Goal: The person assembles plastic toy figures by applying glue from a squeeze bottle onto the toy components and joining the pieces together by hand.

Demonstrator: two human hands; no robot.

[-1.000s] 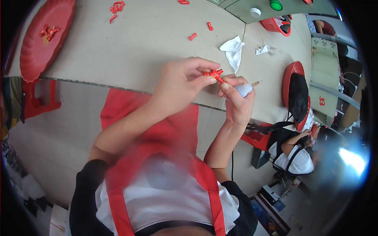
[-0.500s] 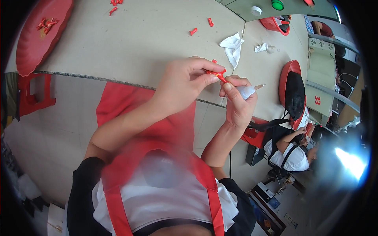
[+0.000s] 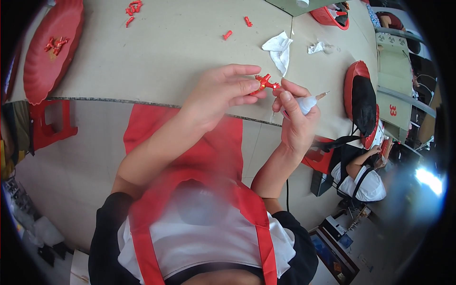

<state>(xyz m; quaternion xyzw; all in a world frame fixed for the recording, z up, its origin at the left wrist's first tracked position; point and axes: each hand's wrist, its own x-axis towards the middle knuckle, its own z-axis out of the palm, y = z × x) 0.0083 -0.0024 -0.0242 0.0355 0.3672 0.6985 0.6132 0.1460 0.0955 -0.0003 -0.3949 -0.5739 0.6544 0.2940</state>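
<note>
Over the table's near edge, my left hand (image 3: 216, 95) pinches a small red plastic figure (image 3: 267, 82) with spread, limb-like ends between thumb and fingers. My right hand (image 3: 298, 126) is closed around a small whitish squeeze bottle (image 3: 307, 103), whose thin needle tip points up and to the right, away from the figure. The right thumb and forefinger are close to the figure's right end; whether they touch it I cannot tell. Past my hands lie two small red plastic pieces (image 3: 227, 35) and a crumpled white cloth (image 3: 280, 50).
A red scalloped tray (image 3: 35, 76) with several red pieces stands at the far left. More red pieces (image 3: 134, 7) lie at the back. A white wad (image 3: 317, 47), a red basket (image 3: 327, 20) and a red container with black cloth (image 3: 363, 102) are to the right. Beyond sits a co-worker (image 3: 365, 183).
My right fingers have shifted slightly right from the red figure, bottle still in hand. In my left hand the figure is turned, showing more of its limbs. The view has shifted a little.
</note>
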